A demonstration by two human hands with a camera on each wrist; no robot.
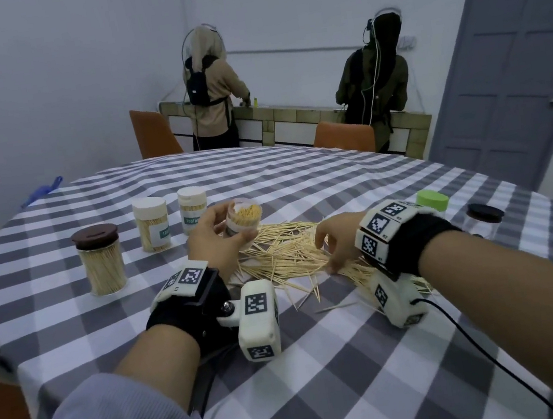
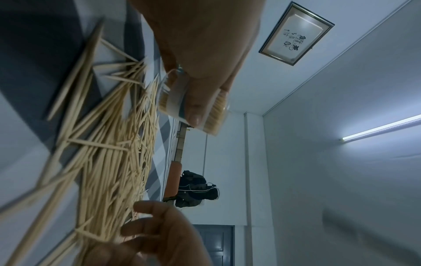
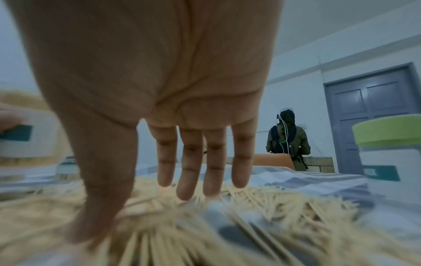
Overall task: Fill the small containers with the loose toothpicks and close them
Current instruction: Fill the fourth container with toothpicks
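My left hand [image 1: 216, 234] grips a small clear container [image 1: 243, 218], tilted and lidless, packed with toothpicks; the left wrist view shows my thumb across the container [image 2: 173, 100]. A pile of loose toothpicks [image 1: 285, 254] lies on the checked tablecloth [image 1: 344, 360] just below it. My right hand [image 1: 335, 243] reaches down onto the pile with straight, spread fingers [image 3: 189, 171] whose tips touch the toothpicks [image 3: 262, 207]. Three closed containers stand at the left: one with a brown lid [image 1: 100, 259] and two with white lids [image 1: 152, 223] [image 1: 193, 209].
A green-lidded container [image 1: 432, 199] [image 3: 387, 144] and a black-lidded jar [image 1: 484, 217] stand at the right of the round table. Orange chairs [image 1: 343, 134] stand at the far edge. Two people [image 1: 374, 83] stand at a counter with their backs turned, beside a grey door [image 1: 513, 48].
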